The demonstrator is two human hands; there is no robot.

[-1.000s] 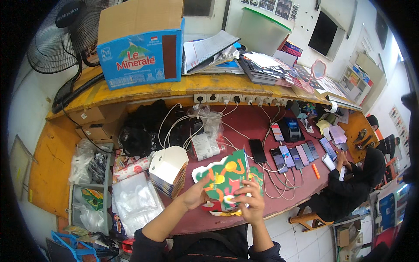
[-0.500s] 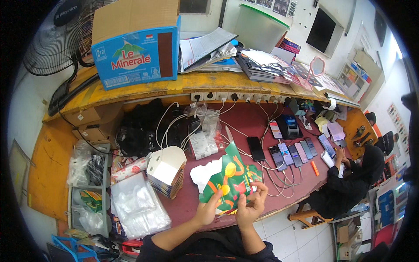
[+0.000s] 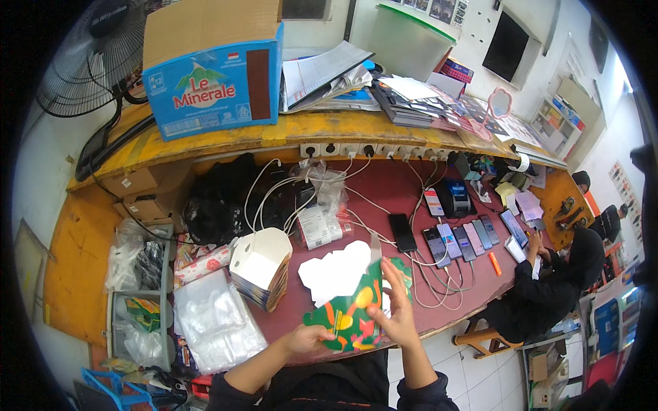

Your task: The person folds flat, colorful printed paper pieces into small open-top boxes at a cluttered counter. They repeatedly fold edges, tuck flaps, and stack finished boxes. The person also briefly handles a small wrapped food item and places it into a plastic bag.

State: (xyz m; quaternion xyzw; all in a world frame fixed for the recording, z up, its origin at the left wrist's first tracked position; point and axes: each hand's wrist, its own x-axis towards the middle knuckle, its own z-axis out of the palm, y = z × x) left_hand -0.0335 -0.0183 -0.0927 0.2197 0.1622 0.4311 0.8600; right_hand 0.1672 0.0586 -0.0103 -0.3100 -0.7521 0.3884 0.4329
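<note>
A green carton blank [image 3: 353, 312] printed with orange, yellow and pink shapes is held up over the near edge of the table. My left hand [image 3: 310, 339] pinches its lower left corner between thumb and fingers. At its right edge my right hand [image 3: 394, 308] grips with the thumb in front and the fingers along the side. Behind it on the table lies a flat blank, white side up [image 3: 334, 272]. Part of another green printed piece [image 3: 406, 267] shows past my right fingers. Left of these stands a nested stack of folded paper boxes [image 3: 260, 264] with white insides.
Clear plastic bags [image 3: 216, 318] and a grey bin [image 3: 164, 342] lie to the left. Several phones [image 3: 435, 246] with white charging cables are on the right of the red tabletop [image 3: 452, 294]. A person in black [image 3: 576, 281] sits at the far right. A blue cardboard box [image 3: 212, 89] stands on the shelf.
The green blank has turned and come lower, uncovering more of the white blank. My left hand has moved left and down; my right hand has opened up along the blank's right edge.
</note>
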